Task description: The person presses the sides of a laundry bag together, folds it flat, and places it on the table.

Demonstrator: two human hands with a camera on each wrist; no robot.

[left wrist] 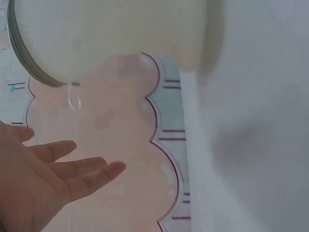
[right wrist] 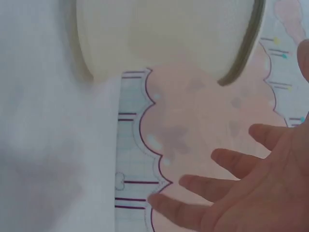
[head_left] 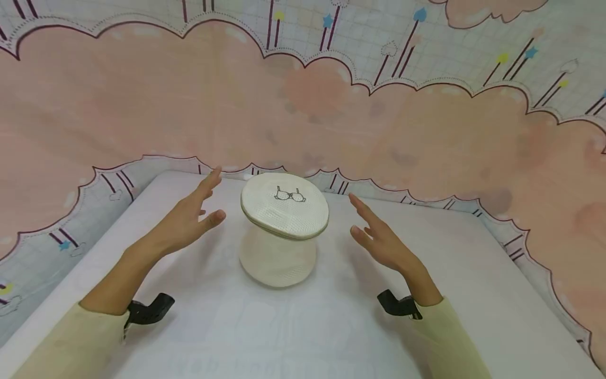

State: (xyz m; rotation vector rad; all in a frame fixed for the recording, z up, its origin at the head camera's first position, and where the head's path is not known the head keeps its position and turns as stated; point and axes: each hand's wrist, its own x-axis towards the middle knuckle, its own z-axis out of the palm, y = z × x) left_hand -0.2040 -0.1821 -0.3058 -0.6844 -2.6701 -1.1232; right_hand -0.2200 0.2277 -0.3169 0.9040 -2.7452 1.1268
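Observation:
A cream mesh laundry bag for bras (head_left: 284, 205), round and drum-shaped, stands on the table with a bra drawing on its lid. Its lower body (head_left: 278, 260) narrows and flares to the round base. To its left my left hand (head_left: 187, 221) is raised, fingers extended, apart from the bag. My right hand (head_left: 385, 242) is held up on the other side, also not touching it. The left wrist view shows a zipped rim (left wrist: 26, 53) with a small pale loop (left wrist: 74, 96) hanging from it. In the right wrist view the fingers (right wrist: 193, 188) are spread below the bag's mesh side (right wrist: 164, 34).
A white cloth (head_left: 284, 337) covers the table. Behind and around it hangs a pink and pale-blue patterned curtain (head_left: 236, 105). Each wrist carries a black camera mount, the left one (head_left: 151, 310) and the right one (head_left: 397, 305).

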